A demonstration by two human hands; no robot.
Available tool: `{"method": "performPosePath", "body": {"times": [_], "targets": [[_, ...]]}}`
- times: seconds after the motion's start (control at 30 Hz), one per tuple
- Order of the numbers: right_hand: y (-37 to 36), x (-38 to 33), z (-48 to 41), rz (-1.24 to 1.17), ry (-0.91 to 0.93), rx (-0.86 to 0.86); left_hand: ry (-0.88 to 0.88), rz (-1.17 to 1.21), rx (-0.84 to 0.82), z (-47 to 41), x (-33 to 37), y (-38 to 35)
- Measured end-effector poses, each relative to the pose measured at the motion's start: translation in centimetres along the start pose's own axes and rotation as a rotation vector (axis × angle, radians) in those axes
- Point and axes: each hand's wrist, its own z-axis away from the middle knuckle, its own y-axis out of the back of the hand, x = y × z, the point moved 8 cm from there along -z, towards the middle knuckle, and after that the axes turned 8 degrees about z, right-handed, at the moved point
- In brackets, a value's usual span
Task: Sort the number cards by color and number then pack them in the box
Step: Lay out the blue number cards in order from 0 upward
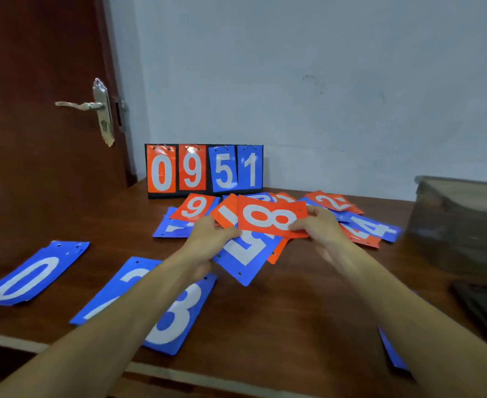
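We find both hands raised over the loose pile of cards (pixel 365 229) and sharing one card: the left hand (pixel 208 237) pinches the left end of the orange 8 card (pixel 271 218) and the right hand (pixel 320 225) pinches its right end, so its long axis runs across from hand to hand with the digit lying sideways. An orange 1 card (pixel 225 215) fans out just behind the left end, touching the left fingers, though we cannot tell whether it is gripped or only resting there. A blue 5 card (pixel 245 254) lies under the hands. What the next move turns on, in our judgement, is where orange goes. The only sorted row we see is blue, with the blue 0 card (pixel 27 275), blue 2 card (pixel 121 285) and blue 3 card (pixel 179 314) lying left of the left hand and nearer the body, their long axes angled away from us. No orange row shows on the table (pixel 294 311). The box (pixel 460 225) sits well right of the right hand – that hand is nearer it – but it is blurred and cut by the frame edge, so we cannot see its opening. Another blue card (pixel 391 351) is mostly hidden under the right forearm, its number unreadable, and several digits in the pile are covered
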Motion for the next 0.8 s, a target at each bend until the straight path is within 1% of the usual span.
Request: {"method": "performPosePath", "body": {"times": [0.13, 0.27, 0.37, 0.43, 0.5, 0.57, 0.63, 0.73, 0.8], "targets": [[2.6, 0.6, 0.6, 0.093, -0.008, 0.032, -0.017, 0.065, 0.083, -0.9, -0.6, -2.2], [4.5, 1.2, 0.5, 0.051, -0.001, 0.041, -0.039, 0.050, 0.203, -2.0, -1.0, -2.8], [5.4, 0.3, 1.4, 0.061, 0.107, -0.077, -0.028, 0.033, 0.235, -2.5, -1.0, -2.9], [5.7, -0.4, 2.1, 0.145, 0.173, -0.144, 0.002, 0.008, 0.170, -2.6, -0.9, -3.7], [6.2, -0.9, 2.3, 0.205, 0.206, -0.145, 0.008, -0.055, 0.035, -2.1, -0.6, -5.4], [7.0, -1.4, 2.2, 0.247, 0.222, -0.069, 0.006, -0.104, -0.090, -1.4, -0.4, -7.2], [7.7, -1.7, 2.1, 0.305, 0.259, 0.015, 0.002, -0.114, -0.180, -0.8, -0.5, -9.0], [8.5, -1.6, 2.1, 0.344, 0.302, 0.079, 0.026, -0.110, -0.192, -0.8, -1.4, -10.2], [8.6, -0.9, 1.7, 0.356, 0.283, 0.020, 0.039, -0.108, -0.179, -1.1, -2.1, -10.8]]}}
